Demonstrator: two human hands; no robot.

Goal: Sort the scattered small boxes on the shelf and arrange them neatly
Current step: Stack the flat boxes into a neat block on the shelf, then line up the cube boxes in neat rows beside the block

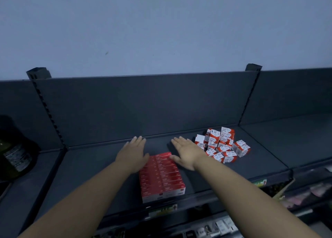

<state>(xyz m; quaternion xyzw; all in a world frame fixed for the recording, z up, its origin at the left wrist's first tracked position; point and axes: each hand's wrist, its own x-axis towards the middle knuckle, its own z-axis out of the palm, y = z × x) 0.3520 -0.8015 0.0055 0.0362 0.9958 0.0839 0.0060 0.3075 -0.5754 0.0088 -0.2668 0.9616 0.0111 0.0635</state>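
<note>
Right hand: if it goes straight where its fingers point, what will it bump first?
Probably the dark back panel. The right hand points over bare shelf, and the pile of small boxes sits off to its right.

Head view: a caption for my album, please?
Left hand and right hand flank neat red boxes; a jumbled pile sits nearby on the shelf.

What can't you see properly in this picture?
Head view:
- Writing on the red boxes: too small.
- Their far left corner: behind the left hand.
- Back of the white-and-red box pile: hidden by front boxes.
- The dark bottle: cut by the left edge.
</note>
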